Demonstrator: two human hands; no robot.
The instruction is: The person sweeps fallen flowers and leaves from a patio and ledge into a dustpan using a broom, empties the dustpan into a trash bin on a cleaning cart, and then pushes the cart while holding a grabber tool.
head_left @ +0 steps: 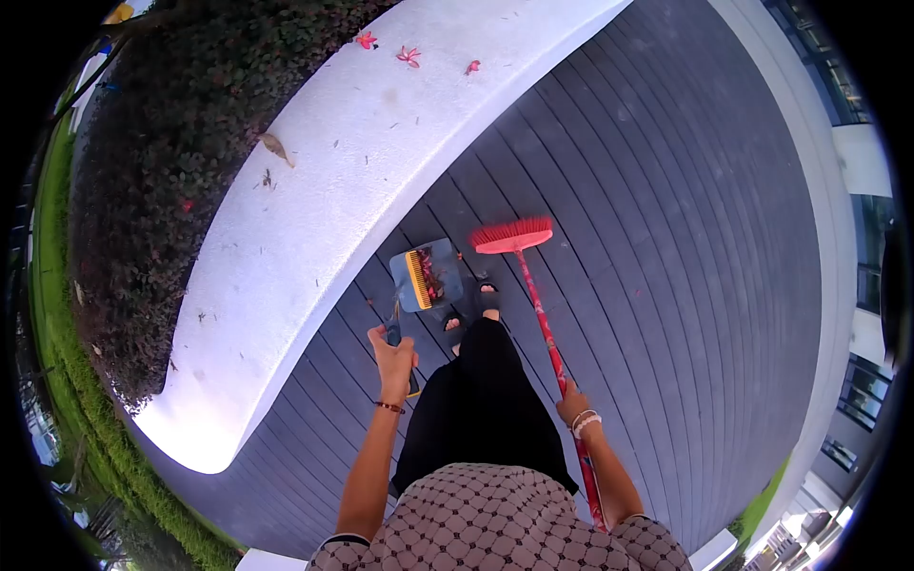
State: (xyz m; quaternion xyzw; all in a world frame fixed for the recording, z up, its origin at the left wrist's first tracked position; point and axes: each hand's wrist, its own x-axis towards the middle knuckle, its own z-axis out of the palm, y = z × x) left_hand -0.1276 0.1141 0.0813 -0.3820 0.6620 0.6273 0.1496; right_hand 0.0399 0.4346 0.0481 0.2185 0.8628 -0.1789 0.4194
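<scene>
My left hand (392, 362) is closed around the handle of a dustpan (444, 262). The pan is blue-grey with a yellow comb-like strip, and it holds dark leaf litter (430, 276) with bits of pink. In my right hand (573, 406) is the red patterned pole of a broom (512, 236). Its red bristle head lies to the right of the dustpan, apart from it, bristles pointing away from me and slightly blurred. A small reddish scrap shows between pan and broom head. My feet in dark sandals (489, 297) stand just behind the pan and broom.
Grey plank decking (666, 238) runs under me. A curved white ledge (314, 219) borders it on the left, bearing pink flowers (408, 57) and a dry leaf (275, 148). Dark shrubs (152, 171) grow beyond. A pale curved border (814, 190) and building windows lie right.
</scene>
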